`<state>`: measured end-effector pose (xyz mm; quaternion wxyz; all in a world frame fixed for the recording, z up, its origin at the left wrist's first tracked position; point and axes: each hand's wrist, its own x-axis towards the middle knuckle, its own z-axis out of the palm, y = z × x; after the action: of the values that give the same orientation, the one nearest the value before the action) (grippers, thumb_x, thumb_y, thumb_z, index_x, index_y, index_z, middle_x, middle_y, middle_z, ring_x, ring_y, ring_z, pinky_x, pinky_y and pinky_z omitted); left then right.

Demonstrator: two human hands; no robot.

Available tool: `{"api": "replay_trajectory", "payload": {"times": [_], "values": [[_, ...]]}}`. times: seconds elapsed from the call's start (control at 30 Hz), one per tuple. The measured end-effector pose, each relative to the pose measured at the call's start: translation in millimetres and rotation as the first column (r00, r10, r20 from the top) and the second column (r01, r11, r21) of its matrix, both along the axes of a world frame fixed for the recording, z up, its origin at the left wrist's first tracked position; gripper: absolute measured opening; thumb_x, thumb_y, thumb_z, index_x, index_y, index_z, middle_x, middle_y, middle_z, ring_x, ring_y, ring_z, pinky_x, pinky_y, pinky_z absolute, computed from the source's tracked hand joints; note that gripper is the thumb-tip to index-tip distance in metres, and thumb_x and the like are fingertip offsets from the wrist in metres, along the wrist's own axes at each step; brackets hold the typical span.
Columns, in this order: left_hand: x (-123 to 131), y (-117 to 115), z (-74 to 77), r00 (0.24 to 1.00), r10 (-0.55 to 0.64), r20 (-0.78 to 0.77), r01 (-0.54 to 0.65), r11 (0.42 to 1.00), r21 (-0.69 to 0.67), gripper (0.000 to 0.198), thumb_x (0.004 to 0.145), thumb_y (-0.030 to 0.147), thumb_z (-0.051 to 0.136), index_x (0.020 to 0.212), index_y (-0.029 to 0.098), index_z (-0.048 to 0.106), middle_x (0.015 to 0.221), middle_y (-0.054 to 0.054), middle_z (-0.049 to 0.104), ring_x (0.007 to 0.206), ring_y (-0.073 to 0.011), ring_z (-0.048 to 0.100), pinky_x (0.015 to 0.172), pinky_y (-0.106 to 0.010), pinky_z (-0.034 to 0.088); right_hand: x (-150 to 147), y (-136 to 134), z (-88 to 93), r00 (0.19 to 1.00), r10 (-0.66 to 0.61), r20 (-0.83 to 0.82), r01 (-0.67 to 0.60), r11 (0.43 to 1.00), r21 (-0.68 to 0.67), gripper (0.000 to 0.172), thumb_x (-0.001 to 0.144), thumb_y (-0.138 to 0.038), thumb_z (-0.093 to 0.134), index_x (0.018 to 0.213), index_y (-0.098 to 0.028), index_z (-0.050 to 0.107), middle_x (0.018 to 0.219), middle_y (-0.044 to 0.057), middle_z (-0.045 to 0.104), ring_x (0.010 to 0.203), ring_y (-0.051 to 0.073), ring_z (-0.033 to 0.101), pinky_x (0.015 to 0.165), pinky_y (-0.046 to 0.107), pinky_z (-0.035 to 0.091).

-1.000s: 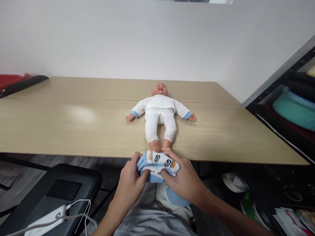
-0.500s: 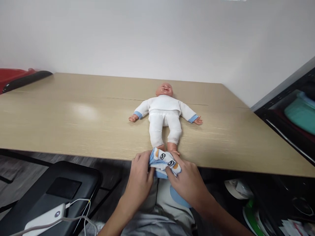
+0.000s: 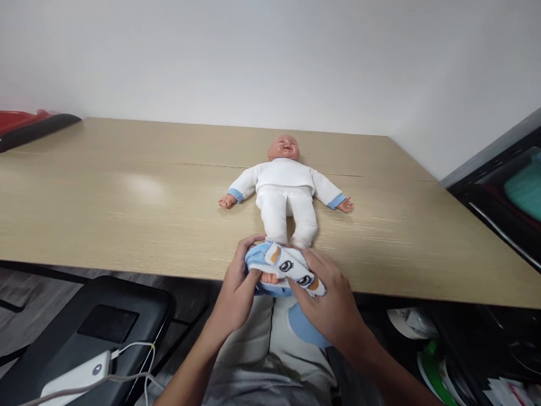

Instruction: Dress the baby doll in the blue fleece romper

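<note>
A baby doll (image 3: 285, 183) in a white top and trousers with blue cuffs lies on its back on the table, feet toward me. Both my hands grip a blue and white baby garment (image 3: 284, 260) with embroidered eyes at the doll's feet. My left hand (image 3: 240, 282) pinches its left side, thumb beside the opening. The doll's toes (image 3: 269, 278) show inside that opening. My right hand (image 3: 327, 287) holds the right side, thumb on the front of the cloth. The doll's other foot is hidden. Below hangs pale cloth with a blue patch (image 3: 307, 327); whether it joins the garment I cannot tell.
The wooden table (image 3: 139, 225) meets a white wall (image 3: 236, 62). A black chair (image 3: 139, 299) at lower left bears a white power bank (image 3: 78, 375) with cables. A red object (image 3: 21, 119) sits far left, a dark shelf (image 3: 502, 208) at right.
My hands have spread the garment wider over the doll's feet and moved slightly up. The doll's toes now show in the opening. The camera view has shifted a little.
</note>
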<state>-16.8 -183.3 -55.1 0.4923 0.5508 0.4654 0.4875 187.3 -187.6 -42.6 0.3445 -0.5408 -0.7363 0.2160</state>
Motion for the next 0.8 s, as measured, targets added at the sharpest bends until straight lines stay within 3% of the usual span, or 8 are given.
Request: {"api": "replay_trajectory", "payload": {"times": [0.07,0.17,0.33,0.5,0.67,0.8], "values": [[-2.9,8.3,1.8,1.0,-0.011,0.009,0.011,1.0,0.012,0.029,0.107,0.034,0.057,0.135,0.025,0.06,0.135,-0.006,0.068,0.129,-0.025,0.064,0.117,-0.036,0.047,-2.9,6.5,1.4,0.998,0.056,-0.041,-0.054,0.997,0.057,0.033,0.09,-0.018,0.068,0.123,-0.024,0.069,0.128,0.016,0.071,0.123,0.036,0.07,0.107,0.049,0.059],[-5.6,21.3,6.6,0.999,-0.04,-0.017,0.041,0.998,0.049,0.027,0.105,0.034,0.06,0.131,0.025,0.063,0.137,-0.007,0.067,0.133,-0.0257,0.061,0.121,-0.036,0.044,-6.8,16.1,2.6,0.986,0.089,-0.14,-0.077,0.993,0.095,0.039,0.092,-0.014,0.067,0.13,-0.025,0.065,0.14,0.014,0.065,0.134,0.033,0.065,0.118,0.047,0.053],[-3.7,34.8,11.5,1.0,-0.03,0.0,0.03,0.998,0.046,0.026,0.101,0.032,0.064,0.125,0.024,0.06,0.127,-0.005,0.067,0.126,-0.0248,0.062,0.115,-0.034,0.047,-4.6,27.4,6.6,0.947,0.163,-0.277,-0.157,0.987,0.045,0.054,0.093,-0.008,0.064,0.142,-0.028,0.057,0.142,0.01,0.067,0.137,0.027,0.064,0.121,0.042,0.051],[0.7,39.8,10.0,0.996,0.041,0.08,-0.043,0.999,0.028,0.024,0.1,0.036,0.066,0.119,0.024,0.057,0.122,-0.005,0.064,0.119,-0.0229,0.062,0.11,-0.033,0.049,1.6,39.3,3.9,0.918,0.314,-0.243,-0.289,0.948,0.136,0.066,0.093,-0.007,0.066,0.153,-0.03,0.051,0.157,0.01,0.059,0.153,0.027,0.053,0.131,0.046,0.042],[-10.5,49.4,9.7,1.0,0.02,-0.02,-0.018,0.995,0.103,0.02,0.1,0.033,0.069,0.115,0.022,0.063,0.113,-0.004,0.068,0.111,-0.0228,0.065,0.105,-0.033,0.052,8.6,55.3,7.6,0.93,0.317,-0.188,-0.276,0.937,0.214,0.045,0.093,-0.01,0.073,0.133,-0.028,0.065,0.136,0.009,0.071,0.132,0.027,0.068,0.114,0.042,0.055],[-30.7,63.7,17.5,0.966,-0.202,-0.164,0.218,0.972,0.087,0.022,0.104,0.038,0.069,0.116,0.02,0.071,0.121,-0.007,0.075,0.113,-0.025,0.069,0.105,-0.036,0.053,25.7,77.6,20.4,0.925,0.311,-0.217,-0.313,0.949,0.026,0.023,0.092,-0.016,0.078,0.113,-0.025,0.072,0.103,0.001,0.079,0.094,0.022,0.075,0.085,0.032,0.059]]}}
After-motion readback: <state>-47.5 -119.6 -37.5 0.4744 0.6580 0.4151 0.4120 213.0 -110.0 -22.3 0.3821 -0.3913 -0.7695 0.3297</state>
